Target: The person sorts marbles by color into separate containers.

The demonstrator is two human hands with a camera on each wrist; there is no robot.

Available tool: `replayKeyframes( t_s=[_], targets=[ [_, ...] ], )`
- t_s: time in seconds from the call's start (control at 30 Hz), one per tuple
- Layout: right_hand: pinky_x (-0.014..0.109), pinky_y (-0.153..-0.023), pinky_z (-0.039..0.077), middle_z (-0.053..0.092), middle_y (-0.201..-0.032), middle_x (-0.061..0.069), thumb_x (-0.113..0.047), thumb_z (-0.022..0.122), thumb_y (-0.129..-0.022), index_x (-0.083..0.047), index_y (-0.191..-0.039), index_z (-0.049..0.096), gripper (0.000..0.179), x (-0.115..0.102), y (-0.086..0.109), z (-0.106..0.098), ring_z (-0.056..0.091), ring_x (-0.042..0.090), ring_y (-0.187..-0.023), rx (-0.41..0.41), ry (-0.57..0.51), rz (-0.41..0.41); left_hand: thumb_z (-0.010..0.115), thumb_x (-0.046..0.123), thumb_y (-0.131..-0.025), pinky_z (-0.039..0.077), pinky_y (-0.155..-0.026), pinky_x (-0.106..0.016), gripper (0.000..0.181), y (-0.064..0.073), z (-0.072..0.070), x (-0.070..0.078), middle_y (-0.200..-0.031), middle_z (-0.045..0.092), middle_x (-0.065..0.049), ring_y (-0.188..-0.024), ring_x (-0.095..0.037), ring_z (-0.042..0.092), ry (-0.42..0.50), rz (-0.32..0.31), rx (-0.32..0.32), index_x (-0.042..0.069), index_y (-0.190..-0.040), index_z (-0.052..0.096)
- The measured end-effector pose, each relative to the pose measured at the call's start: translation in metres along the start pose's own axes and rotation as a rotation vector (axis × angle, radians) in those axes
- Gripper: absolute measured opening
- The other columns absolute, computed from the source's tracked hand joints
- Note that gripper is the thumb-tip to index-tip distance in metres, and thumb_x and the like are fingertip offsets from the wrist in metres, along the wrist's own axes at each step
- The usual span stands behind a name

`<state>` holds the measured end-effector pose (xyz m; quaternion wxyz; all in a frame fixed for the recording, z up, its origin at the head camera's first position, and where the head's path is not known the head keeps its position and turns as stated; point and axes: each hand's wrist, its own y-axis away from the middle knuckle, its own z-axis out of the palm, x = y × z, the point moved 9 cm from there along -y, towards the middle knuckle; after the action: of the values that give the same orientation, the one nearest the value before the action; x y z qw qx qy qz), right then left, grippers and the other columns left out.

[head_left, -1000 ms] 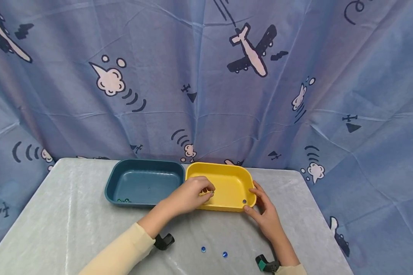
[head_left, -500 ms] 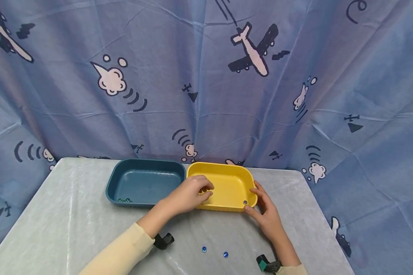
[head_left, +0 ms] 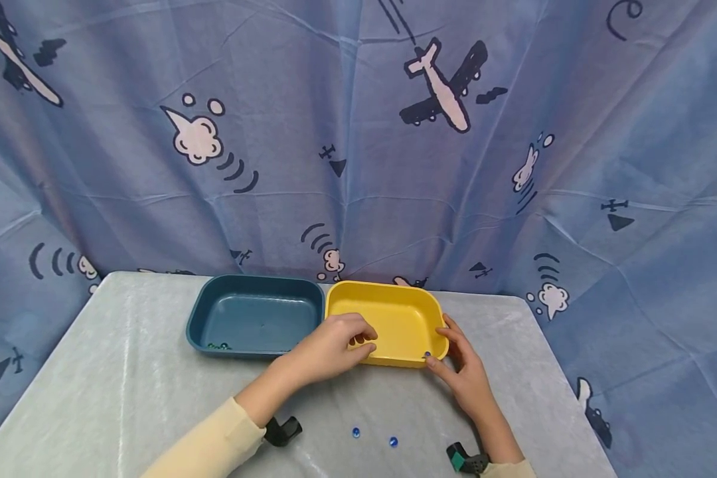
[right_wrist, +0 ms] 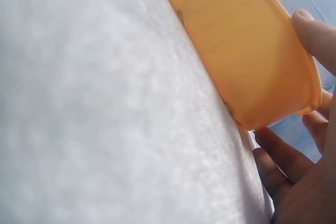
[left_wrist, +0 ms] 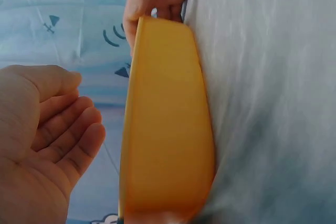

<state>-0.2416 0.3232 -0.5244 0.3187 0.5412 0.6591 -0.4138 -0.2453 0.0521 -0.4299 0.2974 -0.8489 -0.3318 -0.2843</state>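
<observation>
My left hand (head_left: 334,345) hovers over the near left part of the yellow tray (head_left: 403,322). Its fingers are loosely bent, and the left wrist view shows nothing between thumb and fingertips. At the tray's near right corner, my right hand (head_left: 466,375) holds the tray, thumb (right_wrist: 310,30) on the near rim and fingers around the right end. A blue marble (head_left: 427,355) lies inside that corner, partly hidden by the near wall. Two more blue marbles, one on the left (head_left: 356,433) and one on the right (head_left: 393,441), lie on the table in front of the tray.
A dark teal tray (head_left: 263,282) stands directly left of the yellow one, with several green marbles (head_left: 219,346) in its near left corner. Both trays stand on a pale cloth-covered table (head_left: 155,398). Behind it hangs a blue curtain (head_left: 275,133) with printed planes.
A small marble showed at my left fingertips one second ago; now none shows there. The left hand has drawn slightly toward me. My right hand keeps its hold on the tray.
</observation>
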Motion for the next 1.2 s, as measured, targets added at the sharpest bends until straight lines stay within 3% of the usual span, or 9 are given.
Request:
replayKeyframes(
  t_s=[0.43, 0.6, 0.87, 1.2],
  targets=[
    [0.009, -0.114, 0.039, 0.031, -0.178, -0.007, -0.013, 0.081, -0.101, -0.015, -0.152, 0.059, 0.056, 0.000, -0.001, -0.001, 0.047, 0.002, -0.145, 0.003, -0.007, 0.008, 0.081, 0.011, -0.101, 0.060, -0.079, -0.020, 0.008, 0.039, 0.011, 0.023, -0.099, 0.071, 0.009, -0.090, -0.009, 0.064, 0.151, 0.163, 0.059, 0.015, -0.108, 0.079],
    [0.009, -0.114, 0.039, 0.030, -0.178, -0.007, -0.013, 0.081, -0.101, -0.013, -0.152, 0.058, 0.056, 0.001, -0.001, 0.000, 0.047, 0.002, -0.145, -0.001, -0.002, 0.004, 0.079, 0.014, -0.103, 0.059, -0.081, -0.018, 0.007, 0.056, 0.027, 0.024, -0.103, 0.073, 0.008, -0.092, -0.009, 0.066, 0.172, 0.160, -0.024, 0.015, -0.111, 0.079],
    [0.009, -0.114, 0.039, 0.030, -0.178, -0.006, -0.013, 0.081, -0.101, -0.011, -0.152, 0.058, 0.056, 0.001, 0.000, 0.001, 0.047, 0.001, -0.145, -0.002, -0.001, 0.003, 0.079, 0.014, -0.103, 0.051, -0.083, -0.009, 0.011, 0.075, 0.052, 0.019, -0.107, 0.074, 0.002, -0.091, -0.010, 0.066, 0.125, 0.154, -0.156, 0.010, -0.113, 0.080],
    [0.009, -0.113, 0.039, 0.030, -0.178, -0.006, -0.013, 0.081, -0.101, -0.011, -0.153, 0.057, 0.057, -0.001, 0.000, 0.001, 0.047, 0.002, -0.144, -0.006, -0.003, 0.003, 0.084, 0.021, -0.100, 0.052, -0.088, -0.011, 0.012, 0.084, 0.069, 0.007, -0.103, 0.069, 0.014, -0.095, 0.005, 0.059, -0.045, 0.138, -0.263, 0.018, -0.111, 0.080]
  ],
)
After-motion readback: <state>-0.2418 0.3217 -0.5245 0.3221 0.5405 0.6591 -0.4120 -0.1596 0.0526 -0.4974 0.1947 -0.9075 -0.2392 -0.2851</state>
